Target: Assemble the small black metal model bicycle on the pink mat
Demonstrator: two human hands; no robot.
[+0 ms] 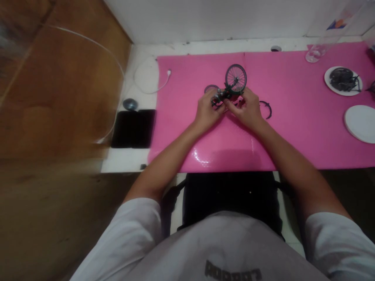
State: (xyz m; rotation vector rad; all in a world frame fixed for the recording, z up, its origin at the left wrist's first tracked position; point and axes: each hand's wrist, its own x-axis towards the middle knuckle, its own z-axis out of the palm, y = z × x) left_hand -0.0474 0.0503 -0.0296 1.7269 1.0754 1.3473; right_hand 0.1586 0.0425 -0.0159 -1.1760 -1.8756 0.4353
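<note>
Both hands are closed around a small model bicycle [227, 95] above the pink mat. My left hand [205, 111] grips its dark end on the left. The fingers of my right hand [247, 107] pinch it from the right, with the thumbs close together. A spoked wheel [236, 78] stands up at the far side of the model. Behind my left hand a second spoked wheel [211, 88] shows in part; whether it joins the model I cannot tell. Just right of my right hand lies a black curved part [267, 110], partly covered by the hand.
The pink mat [295, 140] covers most of the white table. To the right are a white plate of dark parts [327, 81], a second white plate [363, 124] and a clear container [313, 55]. At left lie a black flat object [133, 128], a dark round object [130, 104] and a white cable [146, 93].
</note>
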